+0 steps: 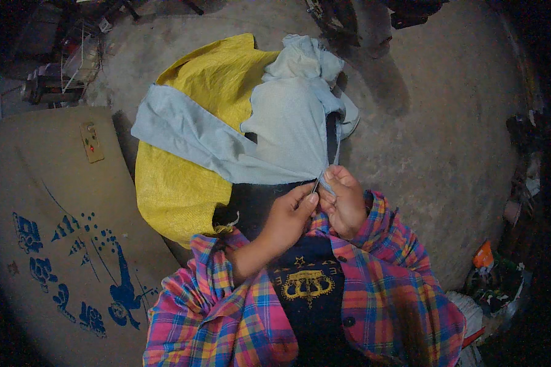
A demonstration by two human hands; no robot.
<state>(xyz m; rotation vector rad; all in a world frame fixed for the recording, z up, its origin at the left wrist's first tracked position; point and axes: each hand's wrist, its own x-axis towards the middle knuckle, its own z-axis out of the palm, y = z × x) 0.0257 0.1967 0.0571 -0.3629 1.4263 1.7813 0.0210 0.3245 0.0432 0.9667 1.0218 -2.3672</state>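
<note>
A light blue cloth garment [291, 125] lies bunched over my lap. One long strip of it, like a sleeve or leg [187, 125], stretches to the left over a yellow woven sack [183, 189]. My right hand [346, 202] pinches a gathered edge of the garment between thumb and fingers. Close beside it, my left hand [288, 214] is closed with thumb against fingers. A thin, dark, metallic-looking sliver [315, 186] shows at its fingertips, touching the cloth; its kind is too small to make out.
At the left is a large tan board or sheet [37, 165] with blue printing and a small tan tag [92, 142]. A wire rack [79, 67] stands at the far left on the concrete floor [434, 159]. An orange packet [483, 254] and dark clutter lie at the lower right.
</note>
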